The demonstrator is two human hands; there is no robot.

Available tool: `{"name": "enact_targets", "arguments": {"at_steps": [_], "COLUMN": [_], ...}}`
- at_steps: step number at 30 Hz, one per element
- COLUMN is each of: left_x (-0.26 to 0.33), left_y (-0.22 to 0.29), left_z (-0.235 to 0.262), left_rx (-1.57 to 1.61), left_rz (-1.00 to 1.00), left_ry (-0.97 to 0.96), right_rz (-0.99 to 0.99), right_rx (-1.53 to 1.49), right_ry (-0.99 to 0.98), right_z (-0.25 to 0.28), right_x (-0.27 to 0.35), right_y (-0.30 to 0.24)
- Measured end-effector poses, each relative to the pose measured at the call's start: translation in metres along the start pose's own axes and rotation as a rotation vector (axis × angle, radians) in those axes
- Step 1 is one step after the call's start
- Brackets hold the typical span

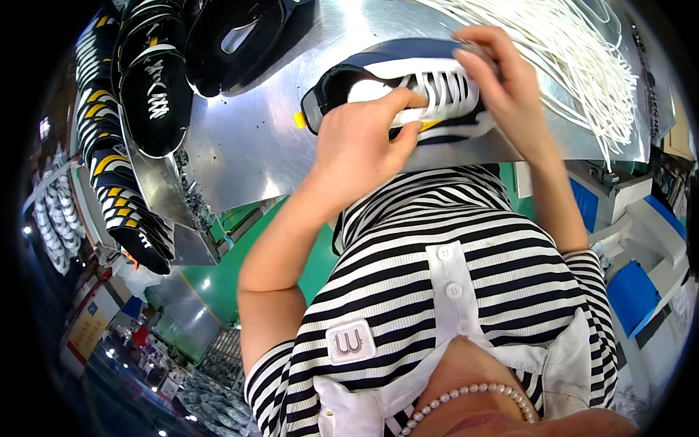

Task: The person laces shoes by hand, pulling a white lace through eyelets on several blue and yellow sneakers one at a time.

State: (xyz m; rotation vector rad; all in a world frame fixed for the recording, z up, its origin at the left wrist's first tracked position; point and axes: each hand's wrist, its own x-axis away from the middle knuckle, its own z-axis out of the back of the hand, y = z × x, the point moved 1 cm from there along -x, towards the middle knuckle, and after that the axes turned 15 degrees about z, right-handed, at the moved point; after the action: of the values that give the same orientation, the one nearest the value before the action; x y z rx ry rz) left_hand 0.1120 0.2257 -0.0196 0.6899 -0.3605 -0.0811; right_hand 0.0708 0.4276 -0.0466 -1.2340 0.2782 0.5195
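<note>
A navy and white shoe upper [404, 67] with yellow accents lies on its side on the metal table, its ankle opening toward the left. White laces [443, 89] cross its front in rows. My left hand [365, 137] is closed on the edge of the shoe upper beside the laces, thumb and fingers pinched together; whether it also grips a lace end is hidden. My right hand [508, 81] curls round the toe end of the shoe upper, with its fingertips on the dark toe.
A thick bundle of loose white laces [582, 73] lies at the right, hanging over the edge of the metal table [247, 138]. Dark shoe uppers [154, 109] stand at the left, beside a long stacked row of uppers [109, 171]. White machinery with blue panels [632, 297] is at the right.
</note>
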Motion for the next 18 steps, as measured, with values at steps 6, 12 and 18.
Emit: {"name": "enact_targets", "arguments": {"at_steps": [6, 12, 18], "left_x": [0.012, 0.081, 0.085], "left_y": [-0.011, -0.074, -0.096], "left_z": [0.011, -0.051, -0.032], "left_rx": [-0.225, 0.370, 1.764], "left_rz": [-0.161, 0.036, 0.380], "left_ry": [0.018, 0.829, 0.008], "right_rz": [-0.115, -0.176, -0.183], "right_rx": [0.231, 0.050, -0.098], "right_ry": [0.009, -0.029, -0.195], "right_z": [-0.016, -0.019, -0.067], "right_x": [0.001, -0.002, -0.025], "right_y": [0.023, 0.022, 0.023]}}
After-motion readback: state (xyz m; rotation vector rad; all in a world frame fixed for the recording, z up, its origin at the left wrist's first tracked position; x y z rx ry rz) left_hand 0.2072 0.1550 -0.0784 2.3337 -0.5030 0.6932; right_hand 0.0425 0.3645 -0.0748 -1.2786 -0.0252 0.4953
